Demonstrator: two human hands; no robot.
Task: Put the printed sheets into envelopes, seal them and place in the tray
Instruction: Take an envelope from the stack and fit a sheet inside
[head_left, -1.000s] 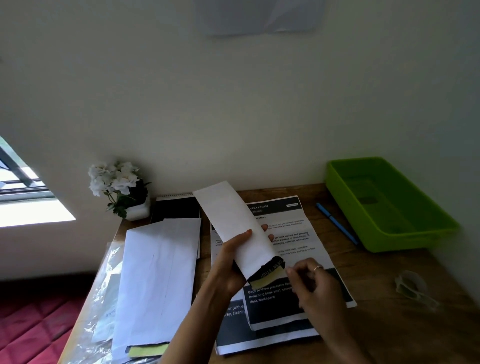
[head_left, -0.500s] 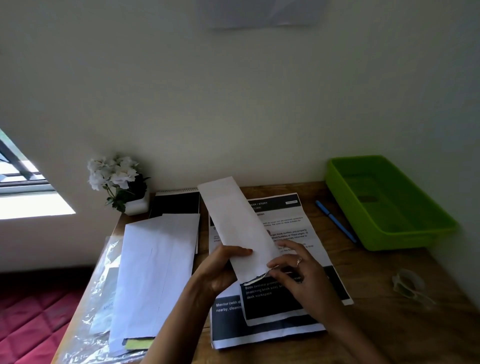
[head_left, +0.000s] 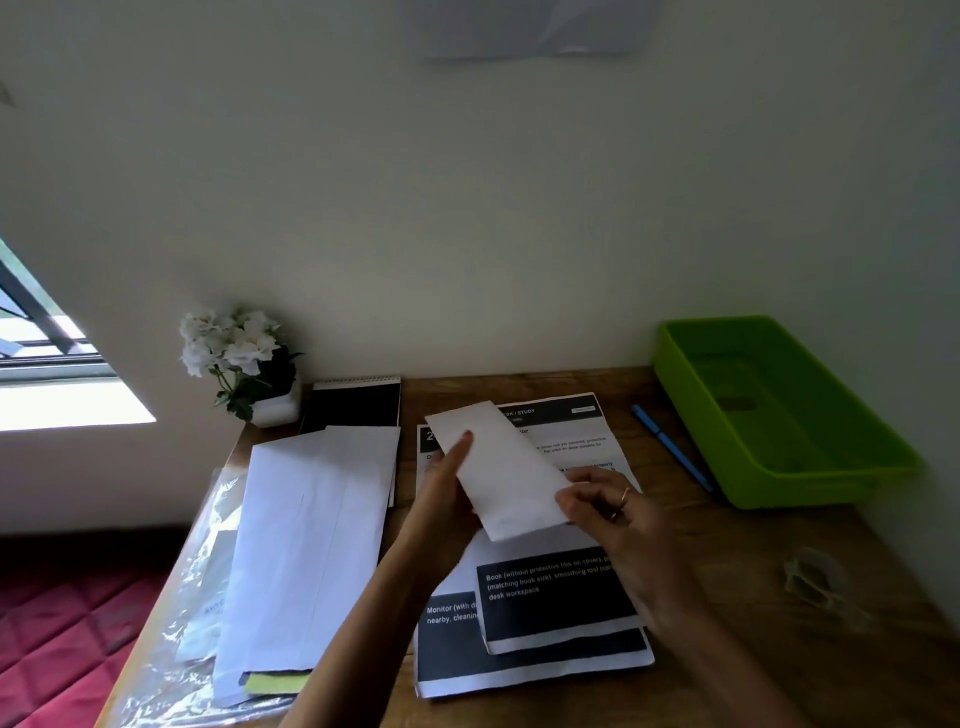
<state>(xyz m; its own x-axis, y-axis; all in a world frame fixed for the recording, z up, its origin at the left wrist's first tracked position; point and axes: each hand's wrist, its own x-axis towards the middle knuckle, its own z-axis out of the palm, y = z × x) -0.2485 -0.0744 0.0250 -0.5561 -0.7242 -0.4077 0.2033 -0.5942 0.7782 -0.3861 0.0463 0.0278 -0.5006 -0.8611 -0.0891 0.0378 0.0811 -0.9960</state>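
Both hands are up over the middle of the surface (head_left: 727, 639), and between them — a long white envelope (head_left: 501, 470), slanting from far-left to near-right, lifted just above the printed sheets (head_left: 550, 618). The left hand (head_left: 447, 499) has a holding grip on the envelope's left edge, one finger laid flat along its face. The right hand (head_left: 618, 512) pinches the near-right end; its grip is closed on that corner, a ring showing on one finger. Whether the flap is stuck down, I cannot tell from here.

Under the hands the printed sheets lie stacked, dark bands with white lettering toward the near side. To the left, a pile of spare envelopes (head_left: 311, 540) rests partly on a clear plastic sleeve (head_left: 176, 613), with a yellow-green strip peeking out at the near end. Far right — the green tray (head_left: 691, 395), against the wall, and a blue pen (head_left: 670, 447) lies between it and the sheets. A black spiral notebook (head_left: 353, 405) and a small pot of white flowers (head_left: 239, 358) sit at the far left.
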